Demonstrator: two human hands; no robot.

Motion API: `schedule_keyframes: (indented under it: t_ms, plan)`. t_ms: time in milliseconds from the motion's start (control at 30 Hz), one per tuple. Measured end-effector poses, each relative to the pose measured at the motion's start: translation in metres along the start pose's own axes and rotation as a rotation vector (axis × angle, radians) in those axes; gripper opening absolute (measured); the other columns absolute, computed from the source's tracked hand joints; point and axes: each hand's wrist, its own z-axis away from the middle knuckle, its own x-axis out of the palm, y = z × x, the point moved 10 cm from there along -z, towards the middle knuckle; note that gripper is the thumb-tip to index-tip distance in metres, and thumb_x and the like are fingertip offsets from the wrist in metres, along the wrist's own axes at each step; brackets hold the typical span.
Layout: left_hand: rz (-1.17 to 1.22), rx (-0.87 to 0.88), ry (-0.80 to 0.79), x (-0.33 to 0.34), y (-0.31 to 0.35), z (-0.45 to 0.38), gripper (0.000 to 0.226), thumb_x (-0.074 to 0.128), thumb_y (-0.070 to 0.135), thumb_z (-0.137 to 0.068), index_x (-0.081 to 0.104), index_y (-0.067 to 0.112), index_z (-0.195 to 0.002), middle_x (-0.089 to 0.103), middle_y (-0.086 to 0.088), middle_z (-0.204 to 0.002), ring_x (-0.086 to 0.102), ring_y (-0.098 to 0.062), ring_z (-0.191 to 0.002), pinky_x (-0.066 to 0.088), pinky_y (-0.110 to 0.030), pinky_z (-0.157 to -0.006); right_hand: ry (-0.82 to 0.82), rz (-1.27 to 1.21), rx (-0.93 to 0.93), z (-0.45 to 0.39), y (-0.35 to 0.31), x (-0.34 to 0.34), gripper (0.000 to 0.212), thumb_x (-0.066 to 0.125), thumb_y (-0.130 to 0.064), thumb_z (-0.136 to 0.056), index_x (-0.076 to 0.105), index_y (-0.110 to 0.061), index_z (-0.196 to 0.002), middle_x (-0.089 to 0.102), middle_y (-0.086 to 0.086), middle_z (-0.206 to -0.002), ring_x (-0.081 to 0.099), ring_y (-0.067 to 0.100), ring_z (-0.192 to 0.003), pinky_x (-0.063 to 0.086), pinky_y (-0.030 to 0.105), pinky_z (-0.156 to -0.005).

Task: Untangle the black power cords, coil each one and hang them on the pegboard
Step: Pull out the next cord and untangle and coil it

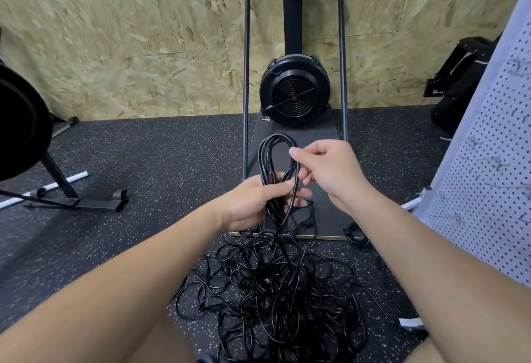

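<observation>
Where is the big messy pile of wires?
The tangled pile lies on the speckled floor, low in the middle, between the arms and below both hands.

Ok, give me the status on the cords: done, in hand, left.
Done: one small coil seems to lie on the floor by the board's corner; the pegboard hooks in view hold no cords. In hand: the left hand grips a looped cord, the right hand pinches its top. Left: the big tangle on the floor, plus all hanging.

Right of my grip, I see open floor (402,167) before the pegboard (494,178); below it, tangled cords (275,290) block.
</observation>
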Motion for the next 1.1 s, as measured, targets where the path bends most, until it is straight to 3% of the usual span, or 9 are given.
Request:
schedule_keyframes:
  t_ms: [100,233,333,433,533,600,767,900,1100]
  plan:
    - [-0.009,-0.010,-0.036,0.009,-0.001,0.001,0.037,0.058,0.030,-0.114,0.057,0.007,-0.143,0.076,-0.017,-0.126,0.072,-0.028,-0.115,0.048,-0.046,-0.106,0.017,0.032,0.006,-0.001,0.003,-0.001,0.029,0.084,-0.028,-0.097,0.076,-0.001,-0.092,0.075,0.013,-0.067,0.067,0.021,-0.055,0.062,0.044,-0.070]
    - [-0.104,0.056,0.012,0.010,0.001,-0.001,0.008,0.064,0.019,-0.112,0.061,0.013,-0.116,0.068,-0.009,-0.089,0.063,-0.022,-0.082,0.054,-0.030,-0.077,0.063,0.048,0.034,-0.005,0.011,-0.007,0.026,0.088,-0.031,-0.091,0.075,-0.010,-0.099,0.079,0.006,-0.081,0.075,0.020,-0.067,0.067,0.052,-0.083]
    - [-0.146,0.085,0.003,0.013,0.004,-0.002,0.012,0.061,0.017,-0.113,0.056,0.011,-0.104,0.063,-0.008,-0.083,0.063,-0.024,-0.079,0.054,-0.035,-0.080,0.028,0.244,-0.051,-0.007,0.003,-0.004,0.031,0.081,-0.041,-0.095,0.069,-0.031,-0.122,0.073,-0.013,-0.116,0.073,0.010,-0.102,0.060,0.042,-0.095]
    - [-0.089,0.076,-0.024,0.015,0.004,0.000,0.005,0.059,0.010,-0.113,0.057,0.006,-0.114,0.065,-0.014,-0.090,0.068,-0.027,-0.081,0.060,-0.041,-0.084,-0.139,0.125,-0.034,-0.007,0.008,0.014,0.021,0.066,-0.024,-0.104,0.071,-0.026,-0.125,0.080,-0.007,-0.102,0.077,0.018,-0.102,0.058,0.047,-0.102]
    - [0.000,0.043,-0.075,0.015,0.006,0.001,0.016,0.059,0.007,-0.112,0.060,0.004,-0.127,0.060,-0.008,-0.087,0.050,-0.015,-0.066,0.050,-0.032,-0.068,-0.218,-0.114,0.006,-0.007,0.010,0.022,0.021,0.055,-0.008,-0.109,0.068,-0.010,-0.125,0.072,0.009,-0.086,0.072,0.030,-0.081,0.060,0.045,-0.084]
    - [0.095,0.034,-0.107,0.014,0.010,0.003,0.023,0.057,0.011,-0.113,0.061,0.004,-0.135,0.053,-0.003,-0.083,0.040,-0.009,-0.062,0.041,-0.025,-0.062,-0.268,-0.309,0.044,-0.003,0.007,0.029,0.022,0.048,-0.007,-0.114,0.061,0.001,-0.131,0.060,0.008,-0.082,0.060,0.023,-0.077,0.043,0.038,-0.064]
    - [0.187,0.003,-0.173,0.016,0.016,0.006,0.023,0.053,0.025,-0.116,0.062,0.007,-0.127,0.048,0.000,-0.086,0.037,-0.006,-0.064,0.034,-0.021,-0.063,-0.333,-0.619,0.101,-0.001,0.002,0.038,0.024,0.043,-0.007,-0.115,0.055,0.004,-0.132,0.046,0.004,-0.080,0.049,0.022,-0.074,0.029,0.038,-0.061]
    - [0.145,-0.035,-0.146,0.015,0.006,0.004,0.008,0.056,0.022,-0.115,0.057,0.016,-0.110,0.047,0.000,-0.083,0.039,-0.011,-0.066,0.038,-0.023,-0.060,-0.319,-0.556,0.085,-0.002,0.008,0.037,0.024,0.043,-0.005,-0.115,0.061,0.004,-0.128,0.054,0.007,-0.085,0.057,0.025,-0.084,0.048,0.042,-0.081]
    - [0.127,0.078,0.082,-0.015,0.010,-0.006,0.012,0.054,0.018,-0.116,0.063,0.014,-0.108,0.041,0.003,-0.073,0.035,-0.012,-0.061,0.039,-0.025,-0.058,-0.385,-0.117,0.151,-0.007,0.041,0.033,0.028,0.051,-0.010,-0.114,0.066,-0.006,-0.138,0.078,0.011,-0.127,0.076,0.027,-0.120,0.059,0.047,-0.107]
